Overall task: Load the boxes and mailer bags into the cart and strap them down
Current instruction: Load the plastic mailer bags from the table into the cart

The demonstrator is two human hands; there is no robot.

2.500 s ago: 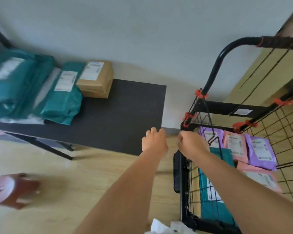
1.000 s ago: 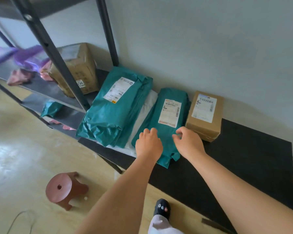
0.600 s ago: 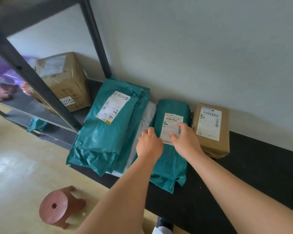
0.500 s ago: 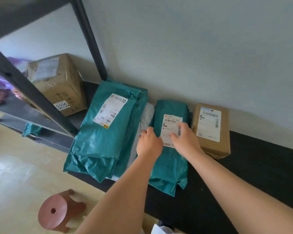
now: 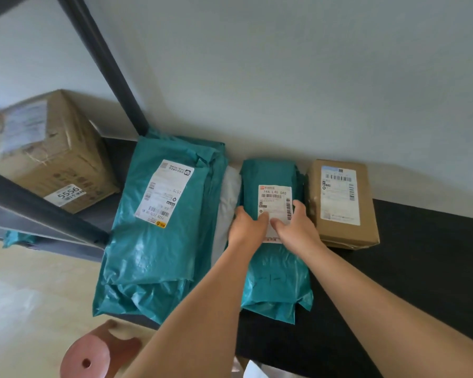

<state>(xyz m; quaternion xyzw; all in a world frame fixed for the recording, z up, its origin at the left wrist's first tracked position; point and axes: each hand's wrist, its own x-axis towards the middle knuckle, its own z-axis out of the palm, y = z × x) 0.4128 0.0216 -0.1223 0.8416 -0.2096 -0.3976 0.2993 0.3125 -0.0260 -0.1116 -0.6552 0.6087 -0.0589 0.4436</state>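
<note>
Teal mailer bag [image 5: 275, 271] | left hand [image 5: 247, 227], right hand [image 5: 298, 228] now clasp its side edges | bag unmoved

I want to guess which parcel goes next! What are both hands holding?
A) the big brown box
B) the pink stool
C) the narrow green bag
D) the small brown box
C: the left hand and the right hand hold the narrow green bag by its sides, thumbs on its white label.

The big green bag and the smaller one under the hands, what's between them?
A white bag lies there, partly under the big green bag, seen in the head view.
</note>
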